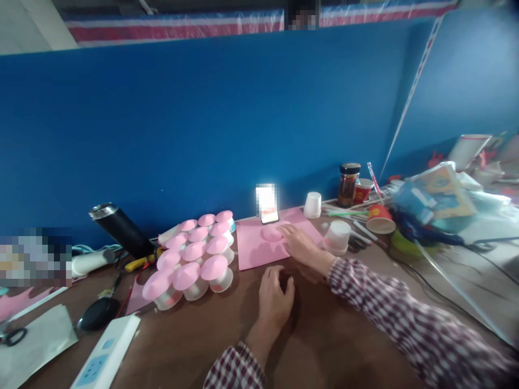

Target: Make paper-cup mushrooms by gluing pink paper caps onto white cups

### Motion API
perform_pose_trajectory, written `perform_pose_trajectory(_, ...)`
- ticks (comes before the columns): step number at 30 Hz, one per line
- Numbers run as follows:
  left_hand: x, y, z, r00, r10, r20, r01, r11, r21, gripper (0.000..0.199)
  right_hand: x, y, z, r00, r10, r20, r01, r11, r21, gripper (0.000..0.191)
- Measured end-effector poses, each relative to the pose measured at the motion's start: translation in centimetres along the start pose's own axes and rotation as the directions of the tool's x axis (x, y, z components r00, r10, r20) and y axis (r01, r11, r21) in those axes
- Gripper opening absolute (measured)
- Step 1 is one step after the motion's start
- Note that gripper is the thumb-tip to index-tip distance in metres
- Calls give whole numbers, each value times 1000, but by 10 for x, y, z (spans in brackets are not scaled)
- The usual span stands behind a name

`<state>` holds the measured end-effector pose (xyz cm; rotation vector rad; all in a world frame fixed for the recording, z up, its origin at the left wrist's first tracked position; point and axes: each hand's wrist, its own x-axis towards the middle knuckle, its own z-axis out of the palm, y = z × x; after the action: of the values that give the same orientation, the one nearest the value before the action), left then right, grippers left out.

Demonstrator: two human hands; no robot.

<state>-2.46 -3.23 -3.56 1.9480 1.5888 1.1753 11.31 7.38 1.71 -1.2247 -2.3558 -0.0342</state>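
My right hand reaches over a pink foam-like or paper sheet. Its fingers are stretched out, and the tips meet the right edge of a round pink paper piece lying on the sheet. Whether they pinch that edge is hard to make out. Below the sheet, my left hand rests on the brown table, fingers loosely bent and thumb apart, with nothing in it. Left of the sheet, several small cups stand in rows, each topped with a shallow pink cone.
A lit phone leans at the blue partition. White cups, a dark-lidded jar and a red paper cup stand right. At left are a black tumbler, a power strip and scissors.
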Motion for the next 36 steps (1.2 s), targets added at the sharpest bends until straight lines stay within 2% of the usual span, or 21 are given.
perform_pose_trajectory(3, 0, 1, -1, 999, -51, -13, 50, 997, -54, 19, 24, -1, 15, 997, -53, 55, 52, 999, 11, 39)
perform_pose_trajectory(8, 0, 1, -2, 997, -76, -12, 74, 993, -95, 19, 42, 5, 18, 991, -33, 128, 25, 998, 63, 32)
perform_pose_trajectory(13, 1, 1, -1, 996, -79, -39, 72, 987, -142, 20, 43, 13, 17, 986, 145, 87, -158, 972, 174, 34)
perform_pose_trajectory(16, 2, 1, -2, 995, -80, -64, 67, 981, -183, 20, 39, 15, 16, 953, 297, 65, -303, 907, 292, 36)
perform_pose_trajectory(18, 3, 1, -3, 992, -84, -98, 61, 975, -212, 21, 33, 14, 16, 928, 364, 80, -366, 846, 387, 32)
perform_pose_trajectory(20, 4, 1, -3, 983, -112, -145, 74, 966, -246, 26, 23, 8, 15, 919, 377, 114, -382, 783, 491, 29)
perform_pose_trajectory(24, 6, 3, -7, 958, -203, -204, 112, 916, -385, 43, -6, -13, 7, 934, 320, 158, -342, 674, 655, 31)
perform_pose_trajectory(26, 8, 4, -10, 953, -212, -214, 105, 900, -423, 43, -22, -25, 2, 944, 286, 167, -318, 641, 698, 36)
perform_pose_trajectory(28, 9, 5, -13, 956, -200, -215, 100, 910, -402, 35, -37, -35, -4, 954, 243, 173, -290, 615, 733, 41)
perform_pose_trajectory(31, 10, 7, -16, 974, -146, -172, 85, 943, -322, 15, -57, -45, -11, 964, 210, 162, -260, 632, 730, 42)
perform_pose_trajectory(36, 8, 10, -19, 988, -78, -134, 44, 969, -244, 12, -88, -33, -27, 967, 224, 119, -250, 760, 600, 35)
